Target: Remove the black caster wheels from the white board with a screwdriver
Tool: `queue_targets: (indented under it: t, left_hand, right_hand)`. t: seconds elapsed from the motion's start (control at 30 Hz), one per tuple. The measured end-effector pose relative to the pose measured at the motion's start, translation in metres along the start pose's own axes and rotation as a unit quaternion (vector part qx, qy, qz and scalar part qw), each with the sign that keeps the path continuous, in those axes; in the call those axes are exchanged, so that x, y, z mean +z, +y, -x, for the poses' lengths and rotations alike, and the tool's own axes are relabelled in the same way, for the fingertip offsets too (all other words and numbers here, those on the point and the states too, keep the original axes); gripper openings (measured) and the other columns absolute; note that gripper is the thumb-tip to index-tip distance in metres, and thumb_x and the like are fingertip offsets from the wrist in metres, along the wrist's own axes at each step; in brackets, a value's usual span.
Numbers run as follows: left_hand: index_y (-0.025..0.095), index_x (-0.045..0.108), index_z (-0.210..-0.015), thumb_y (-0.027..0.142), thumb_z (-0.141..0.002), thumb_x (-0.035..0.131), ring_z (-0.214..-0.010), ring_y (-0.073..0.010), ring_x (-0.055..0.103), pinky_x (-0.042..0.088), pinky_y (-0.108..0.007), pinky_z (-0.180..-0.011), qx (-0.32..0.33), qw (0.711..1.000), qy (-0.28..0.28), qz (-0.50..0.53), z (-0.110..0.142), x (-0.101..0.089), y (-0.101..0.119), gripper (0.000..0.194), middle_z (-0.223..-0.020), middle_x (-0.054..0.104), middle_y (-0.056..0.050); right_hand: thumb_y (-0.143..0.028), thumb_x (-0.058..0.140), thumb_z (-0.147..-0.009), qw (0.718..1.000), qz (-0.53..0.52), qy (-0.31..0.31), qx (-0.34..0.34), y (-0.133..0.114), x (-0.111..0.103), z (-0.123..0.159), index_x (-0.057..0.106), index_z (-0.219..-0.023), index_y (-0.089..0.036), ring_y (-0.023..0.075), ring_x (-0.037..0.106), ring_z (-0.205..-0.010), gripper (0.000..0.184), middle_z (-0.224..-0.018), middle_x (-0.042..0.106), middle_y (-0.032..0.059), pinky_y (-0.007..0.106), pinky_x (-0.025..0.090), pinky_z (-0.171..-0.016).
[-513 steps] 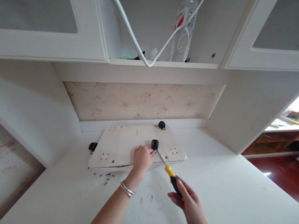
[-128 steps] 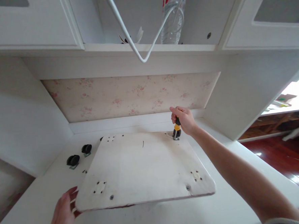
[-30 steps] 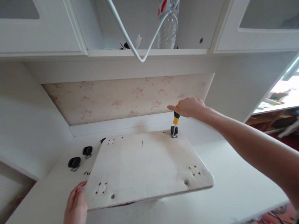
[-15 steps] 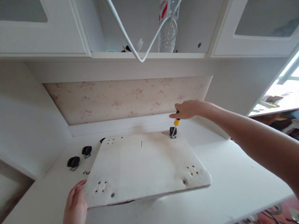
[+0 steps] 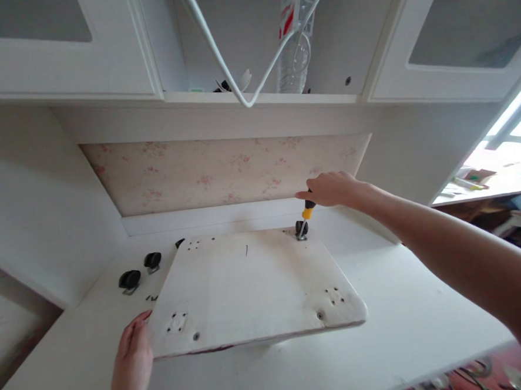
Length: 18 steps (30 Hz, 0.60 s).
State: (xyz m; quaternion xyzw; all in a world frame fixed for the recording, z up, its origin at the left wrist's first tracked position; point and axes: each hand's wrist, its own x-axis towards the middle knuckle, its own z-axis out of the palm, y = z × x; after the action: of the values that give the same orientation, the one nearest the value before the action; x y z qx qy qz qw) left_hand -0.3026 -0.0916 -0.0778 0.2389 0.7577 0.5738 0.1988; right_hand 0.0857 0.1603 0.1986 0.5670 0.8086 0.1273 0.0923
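A white board [image 5: 253,289] with rounded corners lies on the white desk, showing groups of screw holes near its corners. My left hand [image 5: 133,358] grips its near left edge, the fingertips partly hidden by that edge. In my right hand [image 5: 333,189] is a black and yellow screwdriver [image 5: 306,212], held from above. Its shaft slants down to the metal plate of a black caster [image 5: 301,228] at the board's far right corner. Two loose casters, a nearer one [image 5: 129,279] and a farther one [image 5: 152,260], lie left of the board, with small dark screws [image 5: 152,298] close by.
Overhead, a white cable [image 5: 248,104] hangs in front of an open shelf holding a clear plastic bottle [image 5: 294,63]. White cabinet doors [image 5: 62,66] flank the shelf. A black piece [image 5: 180,243] shows behind the board's far left corner. The desk's [image 5: 410,327] front edge runs along the lower right.
My right hand has turned slightly on the screwdriver, so more of the black handle shows. The board, casters and my left hand stay in place; the view has shifted a little.
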Motion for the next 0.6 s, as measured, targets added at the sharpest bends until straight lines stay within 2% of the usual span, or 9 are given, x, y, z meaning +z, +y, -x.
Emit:
queue_targets:
  t: [0.07,0.23,0.43,0.53,0.6]
  left_hand:
    - [0.021,0.063,-0.112,0.05,-0.083,0.049,-0.118,-0.0329,0.057,0.042,-0.052,-0.104,-0.002,1.0,0.005,0.01,0.0,0.0,-0.003,0.043,-0.12,0.065,-0.01]
    - [0.022,0.063,-0.111,0.052,-0.084,0.048,-0.12,-0.0323,0.056,0.041,-0.052,-0.106,0.003,1.0,0.006,0.006,-0.001,0.0,-0.005,0.044,-0.122,0.064,-0.01]
    - [0.022,0.062,-0.111,0.047,-0.084,0.047,-0.12,-0.0324,0.055,0.039,-0.054,-0.107,0.005,1.0,0.006,0.006,0.003,0.0,0.005,0.04,-0.124,0.063,-0.01]
    - [0.023,0.063,-0.11,0.046,-0.085,0.047,-0.119,-0.0322,0.055,0.039,-0.054,-0.106,0.01,1.0,0.003,0.003,0.003,0.0,0.006,0.038,-0.122,0.063,-0.009]
    - [0.023,0.063,-0.11,0.045,-0.085,0.047,-0.118,-0.0323,0.056,0.039,-0.053,-0.106,0.01,1.0,0.004,-0.003,0.002,0.0,0.005,0.037,-0.121,0.064,-0.009]
  right_hand:
    - [-0.057,0.035,-0.094,1.0,0.009,-0.005,-0.014,-0.001,-0.002,0.0,0.067,-0.106,-0.016,0.0373,0.064,-0.096,0.053,-0.104,0.068,0.0228,0.044,0.042,-0.071]
    - [-0.041,0.052,-0.088,0.991,-0.042,-0.06,-0.116,0.009,-0.006,-0.004,0.059,-0.114,-0.021,0.0232,0.063,-0.078,0.034,-0.093,0.07,0.0108,0.033,0.039,-0.062]
    - [-0.024,0.055,-0.082,0.974,-0.066,-0.068,-0.207,0.018,-0.001,-0.005,0.059,-0.106,-0.024,0.0213,0.061,-0.083,0.024,-0.099,0.069,0.0082,0.031,0.04,-0.066]
    - [-0.041,0.061,-0.083,0.977,-0.08,-0.057,-0.188,0.013,0.004,-0.005,0.061,-0.112,-0.025,0.0234,0.063,-0.084,0.034,-0.102,0.069,0.0089,0.033,0.043,-0.068]
    - [-0.061,0.054,-0.085,0.988,-0.076,-0.049,-0.127,0.008,0.006,-0.004,0.063,-0.116,-0.024,0.0266,0.065,-0.083,0.048,-0.099,0.07,0.0116,0.036,0.044,-0.069]
